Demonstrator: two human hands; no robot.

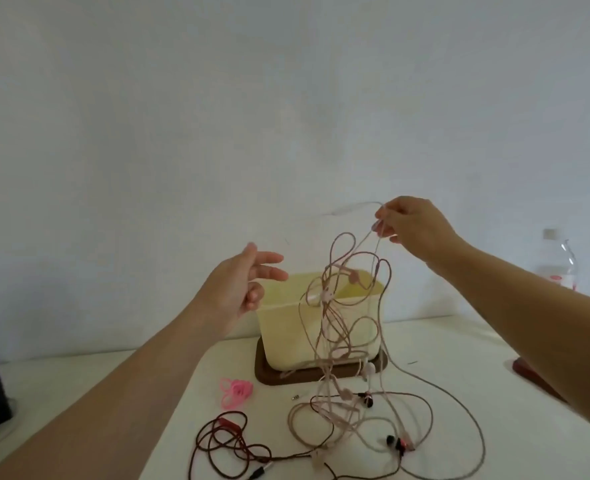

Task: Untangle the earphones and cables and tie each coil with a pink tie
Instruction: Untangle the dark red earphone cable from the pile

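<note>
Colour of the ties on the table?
Bright pink; the ties show best in the head view.

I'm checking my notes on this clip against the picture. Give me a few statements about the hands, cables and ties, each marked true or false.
1. The right hand pinches a strand of the pale pink tangle and holds it up. True.
2. The left hand grips the dark red cable. False: it is open and holds nothing; that cable lies on the table.
3. The pink ties lie on the table, left of the brown tray. True.
4. The cream tub lies tipped on its side. False: it stands upright on the brown tray.
5. The whole pale pink tangle hangs clear of the table. False: its lower loops lie on the table.
</note>
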